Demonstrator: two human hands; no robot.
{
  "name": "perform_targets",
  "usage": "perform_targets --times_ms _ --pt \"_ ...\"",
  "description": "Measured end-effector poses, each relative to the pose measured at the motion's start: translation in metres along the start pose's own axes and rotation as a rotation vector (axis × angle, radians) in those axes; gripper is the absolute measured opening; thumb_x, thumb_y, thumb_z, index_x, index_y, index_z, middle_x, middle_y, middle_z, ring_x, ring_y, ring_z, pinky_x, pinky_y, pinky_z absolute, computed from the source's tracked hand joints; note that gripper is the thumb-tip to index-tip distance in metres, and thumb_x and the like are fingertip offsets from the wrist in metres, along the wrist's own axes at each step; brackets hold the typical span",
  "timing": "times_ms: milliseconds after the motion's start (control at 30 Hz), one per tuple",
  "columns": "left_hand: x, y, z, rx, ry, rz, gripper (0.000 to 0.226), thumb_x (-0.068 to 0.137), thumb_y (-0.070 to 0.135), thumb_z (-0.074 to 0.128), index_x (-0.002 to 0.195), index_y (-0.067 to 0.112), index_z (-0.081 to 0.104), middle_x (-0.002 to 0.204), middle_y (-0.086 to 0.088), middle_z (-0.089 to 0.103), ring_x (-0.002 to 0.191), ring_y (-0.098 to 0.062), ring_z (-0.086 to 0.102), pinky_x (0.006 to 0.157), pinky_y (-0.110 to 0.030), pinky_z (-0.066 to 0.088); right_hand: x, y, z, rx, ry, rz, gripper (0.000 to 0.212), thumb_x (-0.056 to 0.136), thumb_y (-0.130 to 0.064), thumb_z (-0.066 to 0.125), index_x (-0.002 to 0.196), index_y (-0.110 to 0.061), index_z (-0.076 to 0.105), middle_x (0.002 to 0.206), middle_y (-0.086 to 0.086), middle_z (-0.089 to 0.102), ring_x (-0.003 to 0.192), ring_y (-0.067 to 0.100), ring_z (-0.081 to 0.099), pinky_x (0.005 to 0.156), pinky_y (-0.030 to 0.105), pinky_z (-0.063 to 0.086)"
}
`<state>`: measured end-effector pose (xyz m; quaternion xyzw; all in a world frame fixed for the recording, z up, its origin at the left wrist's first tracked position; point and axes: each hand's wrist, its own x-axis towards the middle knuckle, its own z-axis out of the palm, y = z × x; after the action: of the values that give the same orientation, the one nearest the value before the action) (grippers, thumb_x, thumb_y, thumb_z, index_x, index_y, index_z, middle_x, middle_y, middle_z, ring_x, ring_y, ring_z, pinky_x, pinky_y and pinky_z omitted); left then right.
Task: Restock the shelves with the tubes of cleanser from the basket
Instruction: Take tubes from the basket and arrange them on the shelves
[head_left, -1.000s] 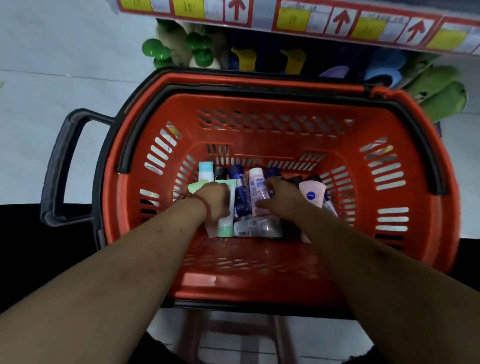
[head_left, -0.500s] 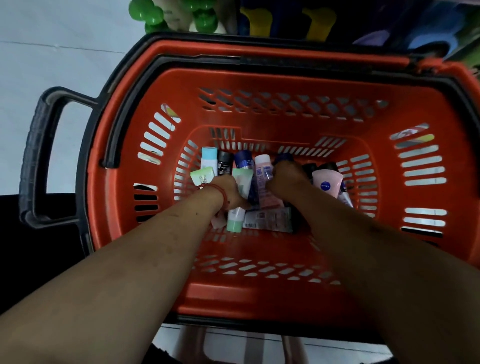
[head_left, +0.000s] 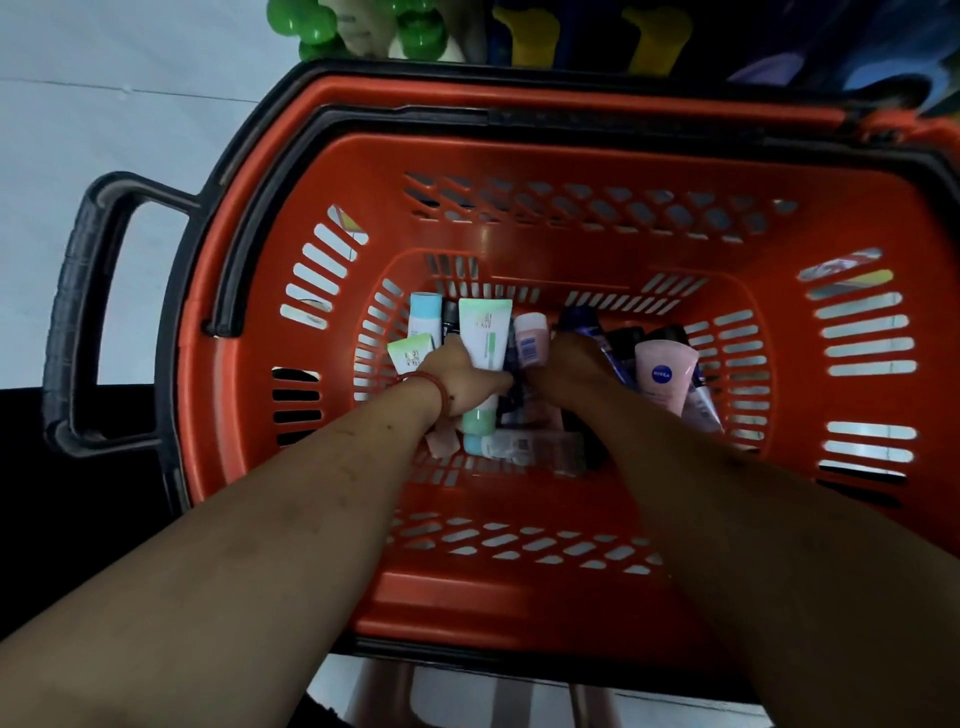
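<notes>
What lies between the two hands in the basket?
Head view: a white-green tube, gripped by the left hand, and a pink-capped tube by the right hand.

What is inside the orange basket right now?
The basket holds a heap of tubes: a white-and-green tube gripped by the left hand, a pink Nivea tube, dark blue tubes. The right hand covers the middle ones, so its grip is hidden.

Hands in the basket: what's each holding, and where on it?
Left hand grips the white-green tube around its middle. Right hand touches the small pink tube at its lower part; fingers hidden, grip unclear.
</notes>
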<state>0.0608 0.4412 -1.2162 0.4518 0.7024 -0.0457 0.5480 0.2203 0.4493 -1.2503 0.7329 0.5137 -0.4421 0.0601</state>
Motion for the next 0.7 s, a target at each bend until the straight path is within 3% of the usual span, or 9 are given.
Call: perform_targets --times_ms 100,200,267,333,400,533,567,633,700 --pt "-0.003 0.005 -0.008 -0.079 0.041 0.023 0.043 0.073 0.035 0.078 0.108 0.015 0.063 0.097 -0.003 0.068 0.082 -0.017 0.062 0.06 -0.025 0.043 -0.004 -0.002 -0.003 0.102 -0.006 0.004 0.039 0.089 -0.022 0.065 0.122 -0.003 0.057 0.114 0.016 0.066 0.102 0.033 0.065 0.078 0.031 0.049" --pt "-0.011 0.014 -0.014 -0.272 0.051 0.083 0.041 0.081 0.018 0.08 0.118 0.012 0.064 0.107 -0.006 0.069 0.092 -0.023 0.066 0.074 -0.029 0.052 -0.016 -0.004 -0.01 0.204 0.018 0.018 0.037 0.085 -0.019 0.07 0.116 -0.001 0.059 0.104 0.017 0.065 0.098 0.034 0.064 0.074 0.034 0.05" --pt "-0.022 0.018 -0.019 -0.446 -0.007 0.107 0.032 0.085 0.011 0.078 0.113 0.01 0.063 0.098 -0.012 0.07 0.078 -0.026 0.067 0.07 -0.035 0.059 -0.025 -0.004 -0.02 0.252 0.033 0.026 0.037 0.083 -0.021 0.071 0.114 -0.002 0.059 0.104 0.016 0.066 0.096 0.033 0.065 0.077 0.036 0.054" --pt "-0.035 0.021 -0.025 -0.562 -0.071 0.094 0.026 0.088 0.011 0.075 0.109 0.009 0.061 0.079 -0.014 0.064 0.06 -0.027 0.063 0.066 -0.042 0.06 -0.035 -0.005 -0.037 0.307 0.019 0.007 0.037 0.084 -0.02 0.07 0.114 -0.002 0.058 0.103 0.016 0.066 0.087 0.029 0.066 0.064 0.03 0.051" --pt "-0.051 0.024 -0.03 -0.574 -0.094 0.11 0.024 0.09 0.015 0.072 0.109 0.008 0.058 0.071 -0.012 0.059 0.055 -0.025 0.059 0.059 -0.037 0.057 -0.051 -0.011 -0.054 0.396 0.003 -0.017 0.031 0.088 -0.017 0.068 0.112 0.001 0.061 0.097 0.018 0.067 0.072 0.023 0.064 0.056 0.025 0.046" --pt "-0.09 0.038 -0.041 -0.602 -0.08 0.165 0.012 0.094 0.011 0.062 0.104 0.011 0.055 0.067 -0.008 0.058 0.052 -0.024 0.054 0.053 -0.032 0.052 -0.098 -0.026 -0.09 0.637 -0.095 -0.042 0.024 0.092 -0.015 0.066 0.105 0.004 0.061 0.099 0.029 0.071 0.082 0.042 0.072 0.08 0.051 0.06" --pt "-0.102 0.044 -0.045 -0.613 -0.078 0.189 0.009 0.094 0.008 0.058 0.102 0.009 0.054 0.067 -0.01 0.057 0.052 -0.024 0.053 0.052 -0.031 0.051 -0.11 -0.031 -0.098 0.682 -0.132 -0.064 0.019 0.092 -0.01 0.064 0.103 0.005 0.059 0.096 0.031 0.071 0.08 0.044 0.073 0.076 0.054 0.061" --pt "-0.123 0.055 -0.052 -0.631 -0.069 0.237 0.008 0.091 0.003 0.05 0.098 0.007 0.053 0.07 -0.012 0.056 0.052 -0.025 0.053 0.052 -0.032 0.051 -0.133 -0.038 -0.114 0.683 -0.137 -0.114 0.006 0.089 0.002 0.062 0.095 0.002 0.059 0.083 0.025 0.07 0.063 0.034 0.071 0.058 0.038 0.06" --pt "-0.144 0.068 -0.062 -0.65 -0.071 0.278 0.012 0.088 0.0 0.045 0.096 0.007 0.052 0.071 -0.013 0.055 0.053 -0.026 0.054 0.054 -0.033 0.051 -0.154 -0.047 -0.132 0.664 -0.118 -0.171 0.015 0.085 0.01 0.06 0.086 -0.005 0.06 0.079 0.018 0.068 0.06 0.027 0.067 0.057 0.031 0.057"
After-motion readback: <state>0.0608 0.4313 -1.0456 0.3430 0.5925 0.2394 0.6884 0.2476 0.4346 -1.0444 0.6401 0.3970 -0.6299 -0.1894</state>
